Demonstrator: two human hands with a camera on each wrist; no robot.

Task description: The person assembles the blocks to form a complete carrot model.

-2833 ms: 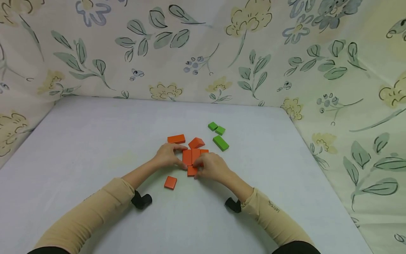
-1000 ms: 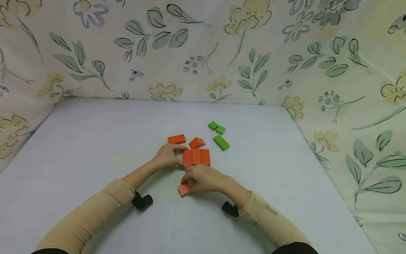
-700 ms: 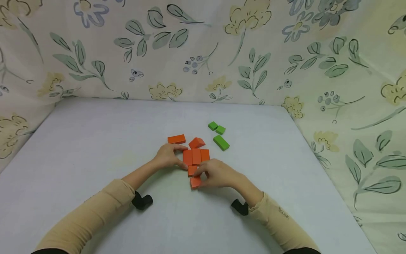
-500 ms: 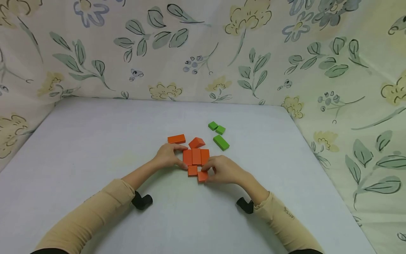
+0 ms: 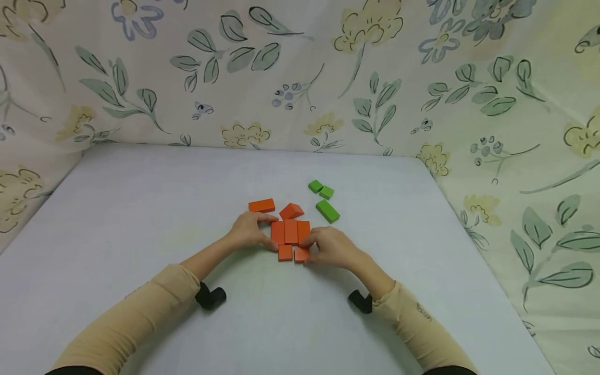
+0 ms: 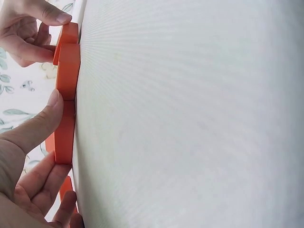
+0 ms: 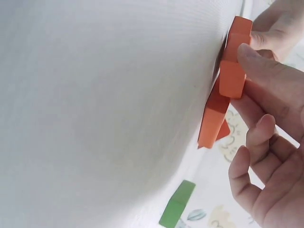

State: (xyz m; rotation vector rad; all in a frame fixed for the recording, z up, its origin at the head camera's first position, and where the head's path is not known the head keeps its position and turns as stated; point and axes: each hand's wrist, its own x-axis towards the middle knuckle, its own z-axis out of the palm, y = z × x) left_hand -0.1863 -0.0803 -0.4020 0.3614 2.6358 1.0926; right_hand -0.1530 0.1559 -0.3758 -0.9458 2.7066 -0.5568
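Observation:
In the head view, three upright orange rectangular blocks stand side by side. My left hand (image 5: 246, 230) holds the left one (image 5: 277, 233), thumb at its near end and fingers at its far end; the left wrist view shows that orange block (image 6: 65, 133) edge-on. The middle block (image 5: 291, 232) and right block (image 5: 303, 229) touch it in a row. A small square orange block (image 5: 285, 253) lies against the row's near side. My right hand (image 5: 335, 247) pinches another small orange block (image 5: 300, 255) between thumb and fingers, just right of that square, a narrow gap between.
Behind the row lie an orange triangular block (image 5: 291, 211) and an orange bar (image 5: 261, 205). Farther right are two small green blocks (image 5: 326, 192) and a longer green block (image 5: 327, 211). Floral cloth (image 5: 290, 67) hangs behind the white table (image 5: 140, 208).
My right hand left the first square block in place, picked up the other small orange block from the near left, and carried it right, then away from me to the row. My left hand stays.

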